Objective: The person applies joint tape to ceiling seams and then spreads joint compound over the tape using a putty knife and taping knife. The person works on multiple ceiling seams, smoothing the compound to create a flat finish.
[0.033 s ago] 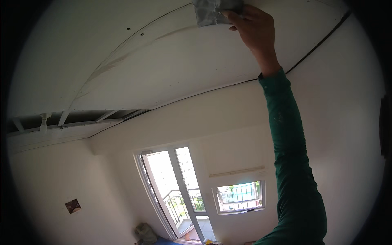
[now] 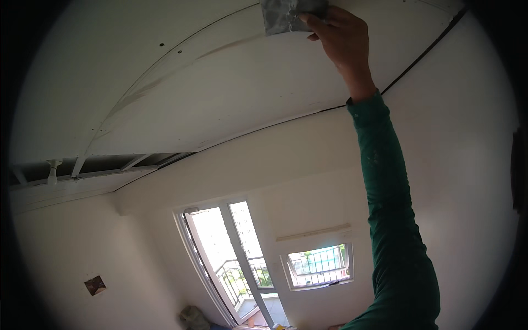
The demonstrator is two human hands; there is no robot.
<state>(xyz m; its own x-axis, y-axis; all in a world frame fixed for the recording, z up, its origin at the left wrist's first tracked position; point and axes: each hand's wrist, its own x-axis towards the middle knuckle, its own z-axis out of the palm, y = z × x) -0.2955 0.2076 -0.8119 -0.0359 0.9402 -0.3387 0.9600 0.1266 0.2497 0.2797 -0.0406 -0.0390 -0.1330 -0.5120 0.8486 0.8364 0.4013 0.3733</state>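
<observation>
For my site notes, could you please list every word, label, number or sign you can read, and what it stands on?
No text can be read in this picture.
Flat grey piece in the right hand: none legible.
Dark square on the left wall: none legible.
Yellow-and-white item at the lower edge: too small to tell.

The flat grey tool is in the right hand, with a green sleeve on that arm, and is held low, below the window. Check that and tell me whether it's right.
Not quite: the head view shows the flat grey tool raised up by the ceiling, not below the window. It is in the right hand, with a green sleeve.
</observation>
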